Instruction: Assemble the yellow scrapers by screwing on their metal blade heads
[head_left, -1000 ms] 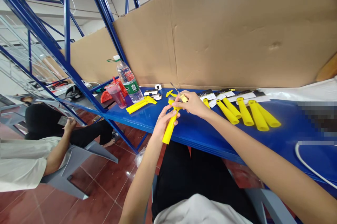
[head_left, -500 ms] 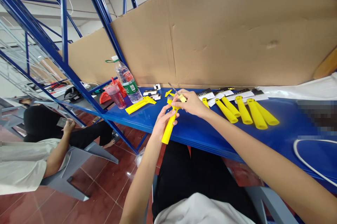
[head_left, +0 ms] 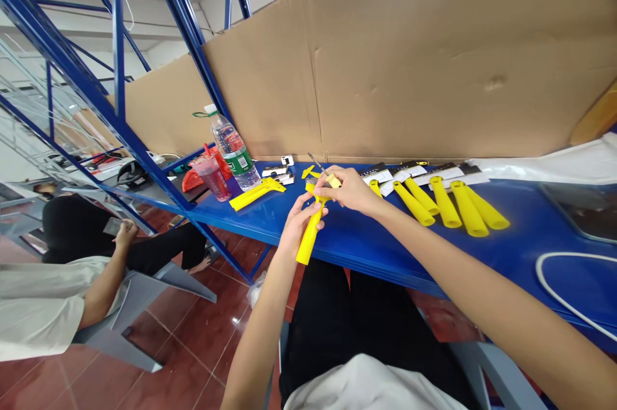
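My left hand (head_left: 297,225) is closed around a yellow plastic handle (head_left: 307,240), whose hollow-looking end points down toward my lap. At the handle's upper end, my right hand (head_left: 348,188) pinches what looks like a screwdriver (head_left: 333,180) with a pale yellow grip. Its thin metal shaft points up and away to the left. Fingers of both hands meet at the handle's head and partly hide it. Just beyond my hands lies a small yellow piece (head_left: 309,171) on the blue table (head_left: 344,240).
Several yellow handles (head_left: 468,207) lie to the right beside black-and-white cards (head_left: 448,172). Further left are another yellow handle (head_left: 255,194), a water bottle (head_left: 234,150) and a red cup (head_left: 214,178). A white cable (head_left: 562,256) curves at the right. One person (head_left: 101,288) sits at the left.
Almost nothing differs. Both hands keep their grip on the handle and the screwdriver; the view has shifted very slightly.
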A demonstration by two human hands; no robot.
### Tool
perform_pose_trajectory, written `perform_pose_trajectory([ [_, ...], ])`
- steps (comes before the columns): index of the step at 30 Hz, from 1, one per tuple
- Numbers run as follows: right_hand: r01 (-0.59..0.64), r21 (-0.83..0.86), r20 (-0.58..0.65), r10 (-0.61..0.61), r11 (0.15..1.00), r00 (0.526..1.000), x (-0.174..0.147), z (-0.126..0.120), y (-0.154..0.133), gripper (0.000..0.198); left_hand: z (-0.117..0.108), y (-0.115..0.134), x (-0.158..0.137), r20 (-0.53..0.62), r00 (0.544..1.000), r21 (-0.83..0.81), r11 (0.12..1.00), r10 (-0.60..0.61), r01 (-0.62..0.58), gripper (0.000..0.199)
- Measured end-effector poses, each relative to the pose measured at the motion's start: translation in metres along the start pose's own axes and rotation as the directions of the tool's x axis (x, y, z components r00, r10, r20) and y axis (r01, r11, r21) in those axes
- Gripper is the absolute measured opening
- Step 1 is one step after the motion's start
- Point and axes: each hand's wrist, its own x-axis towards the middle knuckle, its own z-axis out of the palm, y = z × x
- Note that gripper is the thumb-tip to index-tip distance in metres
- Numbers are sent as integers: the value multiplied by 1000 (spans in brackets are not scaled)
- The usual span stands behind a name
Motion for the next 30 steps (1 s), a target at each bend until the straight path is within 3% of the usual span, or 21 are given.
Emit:
perform_pose_trajectory([
  [4, -35, -40, -23, 34, 999, 999, 0, -1, 1, 46, 1, 1, 0, -18, 1000, -1, 1000, 0, 0, 61],
  [14, 18, -25, 15, -17, 1000, 1000, -1, -2, -5, 37, 2, 2, -2, -23, 999, 38, 999, 23, -22, 59],
  [22, -48, -80, 5, 49, 996, 999, -4, -6, -11, 40, 6, 2, -6, -12, 998, 100, 994, 54, -53, 60],
  [30, -218, -9, -25, 217, 976, 976, -2, -4, -4, 51, 4, 2, -4, -6, 1000, 94, 995, 25, -24, 60],
])
